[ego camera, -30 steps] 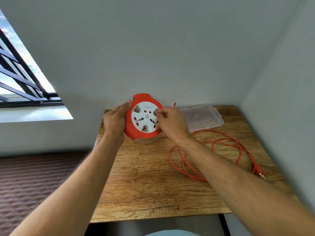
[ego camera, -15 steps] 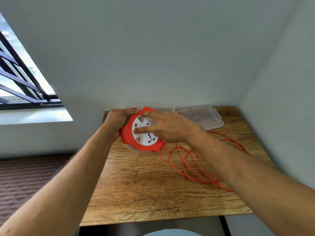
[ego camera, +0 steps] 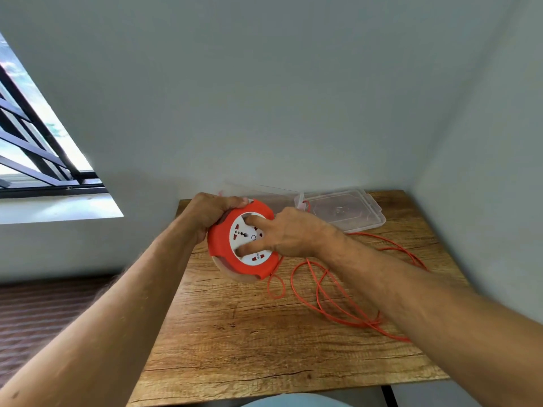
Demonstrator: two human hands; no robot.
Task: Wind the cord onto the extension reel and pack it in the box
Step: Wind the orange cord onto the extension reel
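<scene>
The round extension reel (ego camera: 223, 245) has an orange housing and a white socket face; it is held tilted above the far left part of the wooden table (ego camera: 235, 333). My left hand (ego camera: 211, 212) grips its upper left rim. My right hand (ego camera: 282, 233) lies across the white face, with fingers pressed into its recesses. The orange cord (ego camera: 332, 295) runs from the reel's lower edge and lies in loose loops on the table to the right, partly hidden by my right forearm. A clear plastic box (ego camera: 264, 195) stands behind the reel, against the wall.
A clear lid (ego camera: 346, 211) lies flat at the table's back right, hinged or next to the box. Grey walls close the back and right sides. A barred window (ego camera: 35, 148) is to the left. The floor lies left of the table.
The reel has dropped lower and tilted. My right hand has shifted from pinching at the face to spreading over it. The cord loops have drawn in closer to the reel.
</scene>
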